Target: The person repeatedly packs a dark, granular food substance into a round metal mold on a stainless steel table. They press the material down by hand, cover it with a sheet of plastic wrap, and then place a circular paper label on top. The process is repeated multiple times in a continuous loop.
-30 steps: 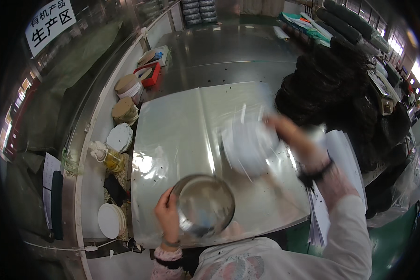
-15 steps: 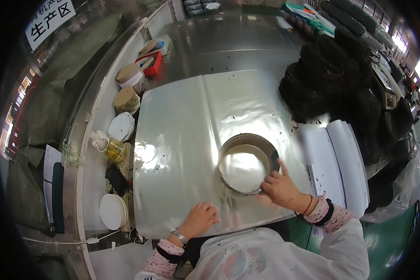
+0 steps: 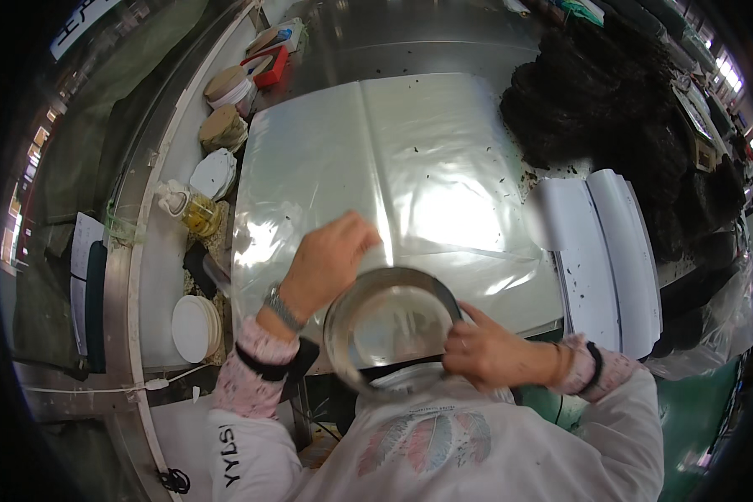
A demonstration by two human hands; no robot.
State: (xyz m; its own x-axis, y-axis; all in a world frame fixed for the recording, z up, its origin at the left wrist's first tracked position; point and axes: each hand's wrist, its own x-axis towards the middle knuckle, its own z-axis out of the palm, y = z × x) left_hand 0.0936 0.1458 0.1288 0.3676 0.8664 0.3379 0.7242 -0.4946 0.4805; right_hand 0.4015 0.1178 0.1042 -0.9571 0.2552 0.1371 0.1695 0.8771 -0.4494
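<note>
Ring (image 3: 391,277) shifted over nr sheet (image 3: 318,184) edge in R hand (image 3: 481,351), L hand's (image 3: 326,258) grip unclear.

Your metal table (image 3: 393,52) is carrying a wide, creased clear plastic sheet (image 3: 301,155) over its near part, with dark flecks (image 3: 527,177) lying on both. On your right, a black heap (image 3: 594,109) is sitting beyond the white papers (image 3: 596,272), which are lying just beside the sheet. Along your left edge, far to near, a red box (image 3: 270,72), two brown-topped containers (image 3: 222,127), a white stack (image 3: 214,174), a yellow-liquid bottle (image 3: 201,216), a black item (image 3: 198,266) and white discs (image 3: 194,329) are lining up.
</note>
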